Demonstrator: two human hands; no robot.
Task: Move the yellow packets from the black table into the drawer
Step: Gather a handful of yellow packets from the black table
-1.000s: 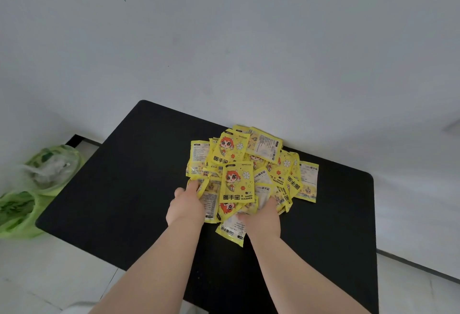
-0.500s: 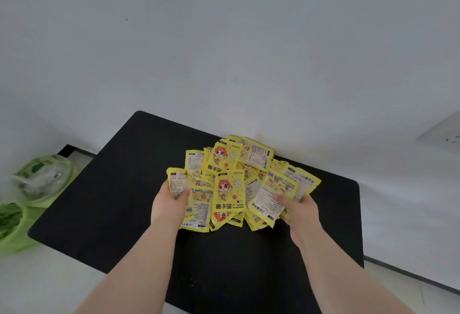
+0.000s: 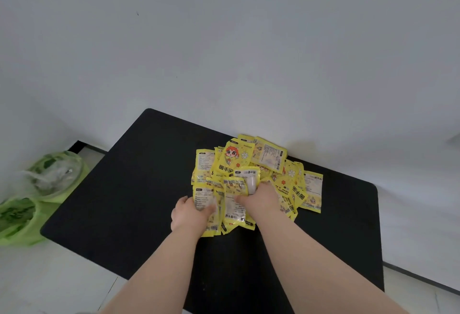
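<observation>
The hands were brought back together since half a second before; left hand (image 3: 193, 210) and right hand (image 3: 258, 198) were clenched on packets (image 3: 234, 161). Slippery packets could be dropped off the table (image 3: 149, 176).

Bare grey wall (image 3: 224, 39), pale floor (image 3: 49, 276)

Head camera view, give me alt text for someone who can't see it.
Two bare hands, left hand and right hand, gather a heap of yellow packets near the far edge of a black table against a pale wall. Green plastic bags sit on the floor at left; no drawer is visible.
</observation>
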